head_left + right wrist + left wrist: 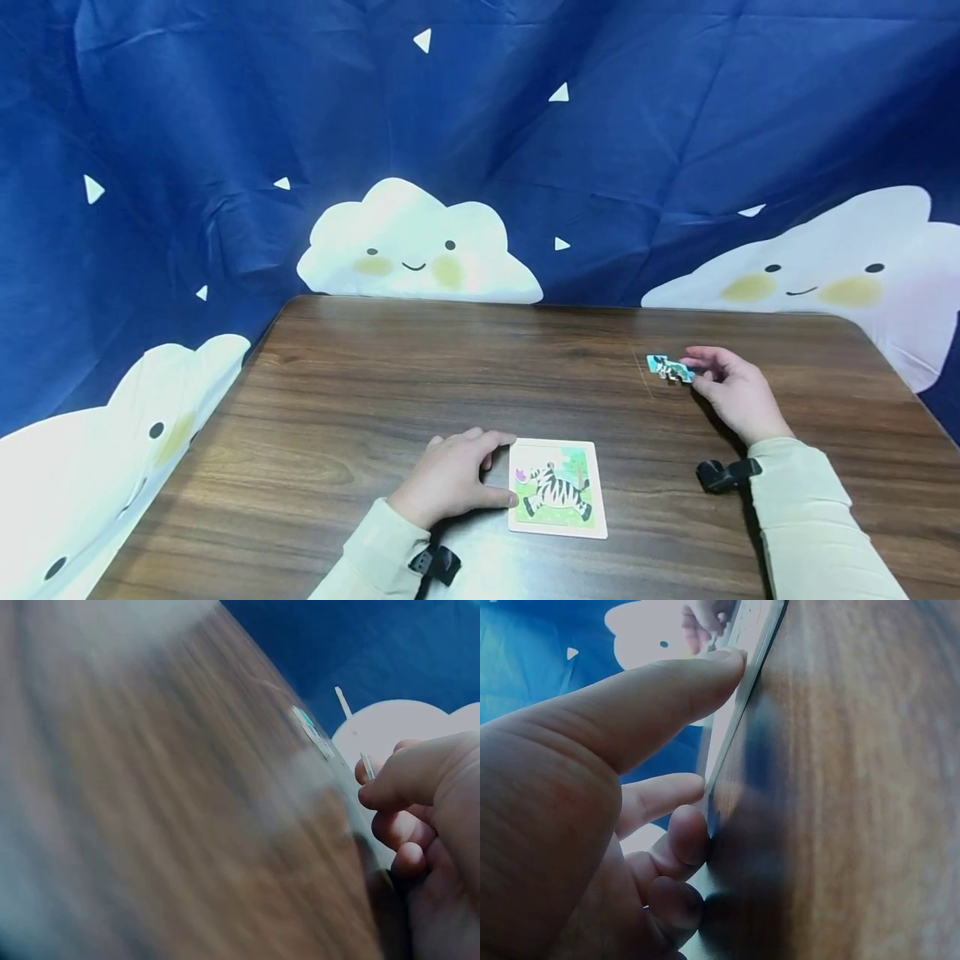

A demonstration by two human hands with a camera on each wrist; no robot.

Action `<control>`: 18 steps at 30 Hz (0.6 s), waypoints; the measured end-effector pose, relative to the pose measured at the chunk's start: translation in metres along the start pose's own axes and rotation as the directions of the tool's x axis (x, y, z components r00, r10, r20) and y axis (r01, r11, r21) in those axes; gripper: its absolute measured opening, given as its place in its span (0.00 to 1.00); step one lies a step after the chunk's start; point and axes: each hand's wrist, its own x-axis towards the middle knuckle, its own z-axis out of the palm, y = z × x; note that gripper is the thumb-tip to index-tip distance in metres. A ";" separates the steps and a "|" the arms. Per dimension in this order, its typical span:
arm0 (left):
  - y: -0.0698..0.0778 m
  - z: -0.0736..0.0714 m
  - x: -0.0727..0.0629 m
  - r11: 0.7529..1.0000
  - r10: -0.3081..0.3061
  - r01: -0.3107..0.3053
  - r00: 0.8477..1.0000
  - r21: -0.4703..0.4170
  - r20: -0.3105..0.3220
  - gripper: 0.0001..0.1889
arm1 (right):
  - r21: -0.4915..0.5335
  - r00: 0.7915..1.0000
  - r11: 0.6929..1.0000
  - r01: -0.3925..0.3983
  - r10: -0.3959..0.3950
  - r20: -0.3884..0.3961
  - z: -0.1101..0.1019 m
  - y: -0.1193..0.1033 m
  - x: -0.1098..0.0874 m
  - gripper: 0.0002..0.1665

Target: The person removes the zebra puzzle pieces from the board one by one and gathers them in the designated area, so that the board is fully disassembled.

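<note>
A square zebra puzzle board (558, 527) with a pale rim lies flat on the table. My left hand (457, 473) rests at its left side, thumb and index finger spread along that edge. Seen from the left wrist, the thumb (682, 690) lies out straight onto the board's rim (754, 637). Farther back on the right, my right hand (731, 392) pinches a thin puzzle piece (367, 766) between thumb and fingers, just above the table. In the right wrist view another flat piece (312, 733) lies on the tabletop beyond it. From the head, blue, black and white pieces (667, 368) overlap at the fingertips.
The brown wooden table (360, 375) spreads around both hands. Behind it hangs a blue cloth (465, 108) with white smiling clouds (412, 250), which also runs along the left side. Black straps (726, 476) circle both wrists.
</note>
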 end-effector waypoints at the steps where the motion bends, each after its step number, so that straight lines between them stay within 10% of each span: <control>1: 0.000 0.000 0.000 1.000 0.002 -0.002 1.000 -0.001 0.000 0.39 | -0.007 1.000 1.000 -0.007 0.006 -0.003 -0.002 0.002 0.001 0.21; 18: 0.001 0.000 -0.001 1.000 0.001 -0.001 1.000 -0.006 -0.004 0.38 | -0.130 1.000 0.991 0.016 -0.017 -0.005 -0.030 0.038 0.019 0.18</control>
